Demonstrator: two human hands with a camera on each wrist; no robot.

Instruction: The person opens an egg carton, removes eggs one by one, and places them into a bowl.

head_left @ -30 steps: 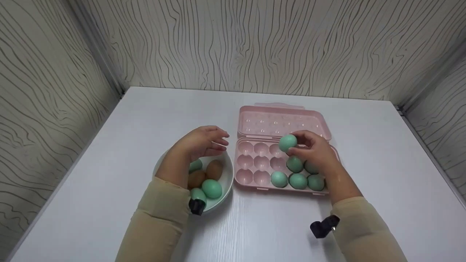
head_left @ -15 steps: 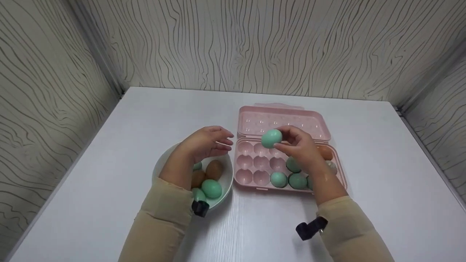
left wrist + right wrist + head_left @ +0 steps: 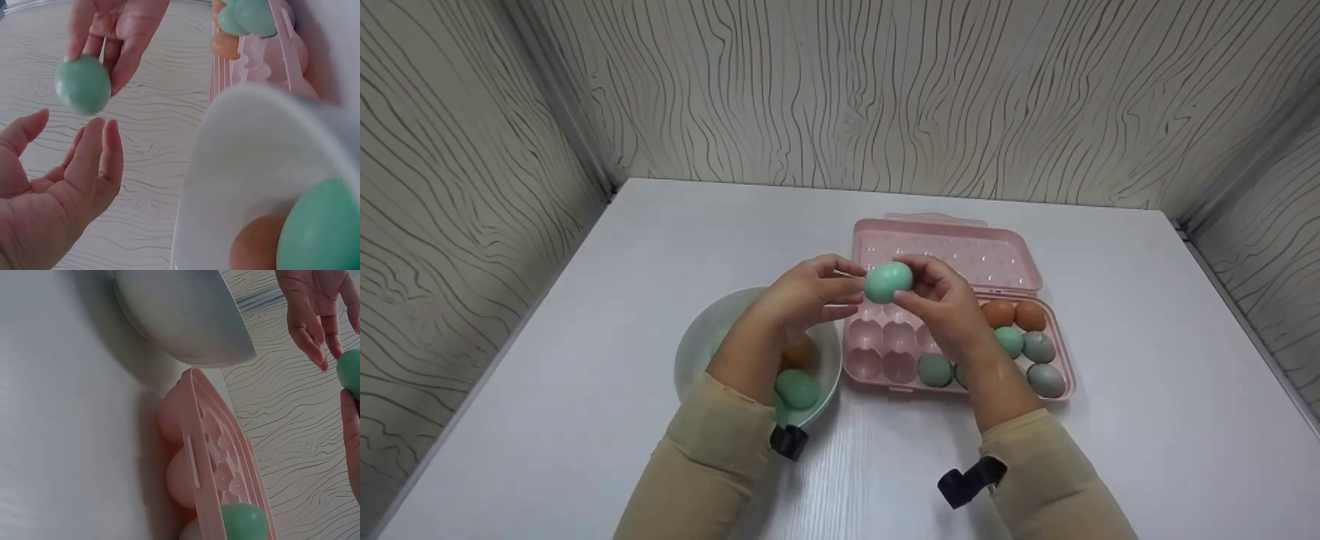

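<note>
Above the table [image 3: 1140, 315], approx. mid head view, R hand [image 3: 949, 306] pinches a green egg [image 3: 888, 282]; L hand [image 3: 810, 297] at egg's 9 o'clock, fingers loosely extended, contact unclear. White bowl [image 3: 727, 309] w/ other eggs [image 3: 796, 388] at 8 o'clock, pink carton [image 3: 898, 335] approx. 5.

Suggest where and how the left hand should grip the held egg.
Likely the egg by its exposed left end, cupped from the left: the shell is rounded, it's held up off the table, and the right hand pinches its right end.
</note>
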